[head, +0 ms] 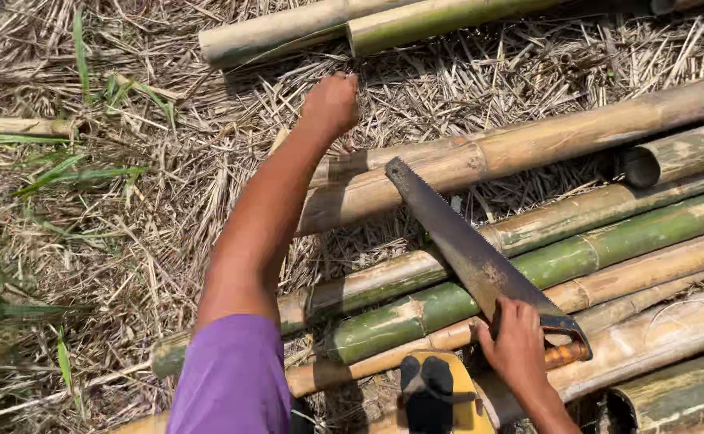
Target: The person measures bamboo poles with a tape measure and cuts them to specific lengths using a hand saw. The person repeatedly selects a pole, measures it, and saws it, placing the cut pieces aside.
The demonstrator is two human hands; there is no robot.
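One camera alone, worn on the person's head, looks steeply down and forward from close above the arms. It takes in the outstretched left hand (332,103) near the top centre, the right hand (519,344) low at right, and the long yellow-green bamboo poles (529,149) lying on the dry straw-strewn ground (127,241). The purple sleeve (231,378) fills the bottom edge, very near the lens.

Rust-brown saw blade (456,241), green and tan bamboo poles (577,257), purple sleeve (231,378), pale dry straw (127,241).
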